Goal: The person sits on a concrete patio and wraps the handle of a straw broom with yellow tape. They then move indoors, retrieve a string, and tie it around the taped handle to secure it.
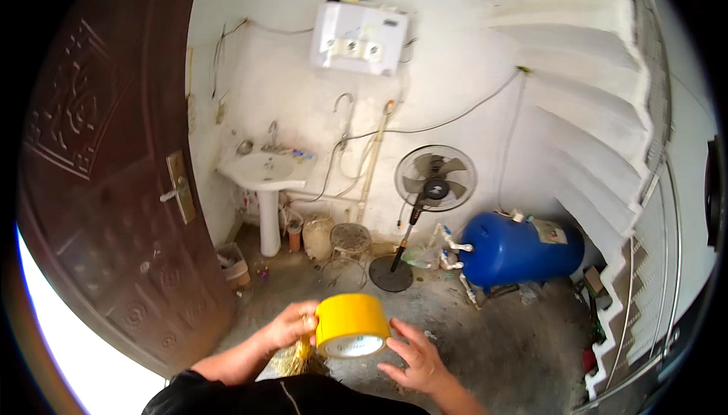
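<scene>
A wide roll of yellow packing tape (351, 318) is held up in front of my body, with its pale inner core turned downward. My left hand (290, 325) grips the roll by its left side, fingers closed against it. On the roll's right, my right hand (413, 358) has its fingers spread. The fingertips come close to the tape's edge; whether they touch it I cannot tell. Just below my left hand shows a golden, straw-like bundle (300, 360), partly hidden by my dark clothing and arm.
A dark red door (114, 149) stands at the left. Along the far wall are a white pedestal sink (267, 172), a stool (350, 239), a standing fan (435, 187) and a blue tank (523, 248). Stairs (584, 111) with a metal railing rise at the right.
</scene>
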Demonstrator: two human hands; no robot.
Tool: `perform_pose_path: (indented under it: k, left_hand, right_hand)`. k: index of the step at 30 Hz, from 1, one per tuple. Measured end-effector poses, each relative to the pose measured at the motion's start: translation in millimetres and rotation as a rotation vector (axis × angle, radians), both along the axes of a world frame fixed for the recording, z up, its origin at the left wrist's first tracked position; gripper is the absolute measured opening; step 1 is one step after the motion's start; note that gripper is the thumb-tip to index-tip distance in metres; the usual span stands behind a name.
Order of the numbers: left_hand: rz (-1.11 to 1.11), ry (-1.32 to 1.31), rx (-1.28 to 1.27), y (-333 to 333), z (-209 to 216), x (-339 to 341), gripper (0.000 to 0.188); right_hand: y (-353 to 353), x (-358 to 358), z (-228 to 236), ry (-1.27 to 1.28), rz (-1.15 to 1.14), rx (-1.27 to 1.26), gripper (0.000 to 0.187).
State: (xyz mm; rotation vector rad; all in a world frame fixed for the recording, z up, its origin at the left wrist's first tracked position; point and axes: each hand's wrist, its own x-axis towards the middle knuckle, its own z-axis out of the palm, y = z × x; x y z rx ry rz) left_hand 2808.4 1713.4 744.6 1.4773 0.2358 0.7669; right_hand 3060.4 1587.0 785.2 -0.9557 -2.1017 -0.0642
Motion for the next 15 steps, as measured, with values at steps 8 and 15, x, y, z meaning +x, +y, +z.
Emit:
perform_pose_path:
  k: [8, 15]
  left_hand:
    - [-0.099, -0.101, 0.050, 192.7, 22.0, 63.6, 0.051]
    - [-0.287, -0.082, -0.085, 331.1, 28.5, 122.2, 0.058]
  right_hand:
    - [199.8, 60.5, 68.2, -0.614, -0.080, 0.210, 0.046]
    - [341.1, 106.1, 107.0, -0.878, -0.006, 0.358, 0.037]
